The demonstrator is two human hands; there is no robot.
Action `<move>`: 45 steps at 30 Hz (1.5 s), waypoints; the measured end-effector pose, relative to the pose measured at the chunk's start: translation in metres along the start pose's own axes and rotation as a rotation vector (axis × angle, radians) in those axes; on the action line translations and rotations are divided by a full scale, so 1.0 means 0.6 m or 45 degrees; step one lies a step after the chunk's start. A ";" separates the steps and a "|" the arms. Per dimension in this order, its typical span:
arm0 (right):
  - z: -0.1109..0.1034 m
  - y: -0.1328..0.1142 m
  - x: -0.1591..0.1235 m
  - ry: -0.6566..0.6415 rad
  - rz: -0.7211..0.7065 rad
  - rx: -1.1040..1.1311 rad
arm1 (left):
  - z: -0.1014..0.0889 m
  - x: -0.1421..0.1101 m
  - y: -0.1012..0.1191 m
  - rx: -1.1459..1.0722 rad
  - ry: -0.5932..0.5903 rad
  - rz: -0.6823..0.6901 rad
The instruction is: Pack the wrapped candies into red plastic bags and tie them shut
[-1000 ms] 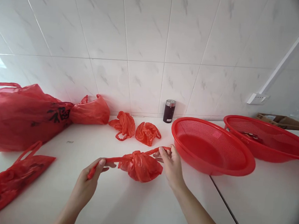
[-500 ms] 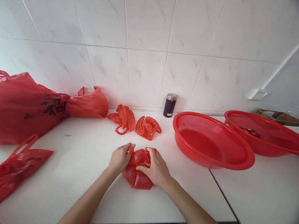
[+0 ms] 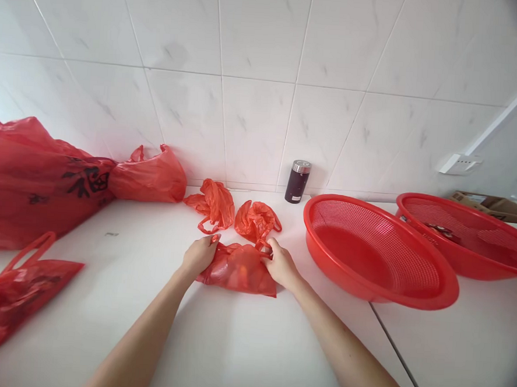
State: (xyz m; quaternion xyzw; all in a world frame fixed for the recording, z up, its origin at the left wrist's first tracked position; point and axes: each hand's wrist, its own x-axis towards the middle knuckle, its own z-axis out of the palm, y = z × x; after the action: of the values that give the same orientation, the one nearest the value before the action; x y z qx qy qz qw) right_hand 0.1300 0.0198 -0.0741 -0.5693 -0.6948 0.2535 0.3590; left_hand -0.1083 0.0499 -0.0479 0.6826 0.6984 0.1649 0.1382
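Note:
A red plastic bag (image 3: 240,269) with rounded contents showing dimly through it lies at the middle of the white table. My left hand (image 3: 200,254) is closed on the bag's upper left corner, near one handle. At the opposite corner, my right hand (image 3: 280,266) grips the bag by its other handle. What is inside cannot be made out, apart from an orange patch. Just behind the bag lie two crumpled red plastic bags, one on the left (image 3: 217,205) and one on the right (image 3: 257,219).
On the right stand a red perforated basin (image 3: 325,253) and a second one (image 3: 477,259) with a small packet in it. A dark tumbler (image 3: 297,183) is by the wall. Leftward are a large red bag (image 3: 31,185), a smaller one (image 3: 154,175) and a flat one (image 3: 20,295).
Both hands have moved away from me with the bag. It is spread wider and flatter between them, my right hand shifting from its side to a top corner.

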 end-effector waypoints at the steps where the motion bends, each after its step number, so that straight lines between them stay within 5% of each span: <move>1: 0.006 0.005 0.002 0.019 -0.002 0.004 | 0.003 0.001 -0.003 0.043 0.028 -0.012; 10: 0.027 0.015 -0.012 0.152 -0.105 -0.113 | 0.028 0.007 -0.009 0.236 0.143 -0.045; 17: 0.027 0.008 -0.014 0.109 -0.113 -0.335 | 0.031 0.008 -0.011 0.064 0.189 -0.076; 23: 0.013 0.001 -0.024 0.079 0.004 0.095 | 0.014 -0.021 -0.001 -0.380 0.148 0.103; 28: 0.010 -0.017 -0.031 0.039 0.090 0.109 | 0.020 -0.048 0.032 -0.607 0.071 0.286; 38: -0.001 -0.001 -0.017 0.032 0.024 0.466 | 0.021 -0.039 0.027 -0.880 0.215 0.217; 45: -0.032 -0.009 -0.014 -0.151 0.043 0.621 | 0.028 -0.036 0.025 -1.096 0.254 0.028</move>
State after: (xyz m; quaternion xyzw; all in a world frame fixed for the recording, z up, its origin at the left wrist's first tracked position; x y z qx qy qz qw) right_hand 0.1427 0.0096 -0.0602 -0.4614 -0.6232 0.4527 0.4402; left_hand -0.0871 0.0292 -0.0574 0.5511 0.5688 0.5072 0.3399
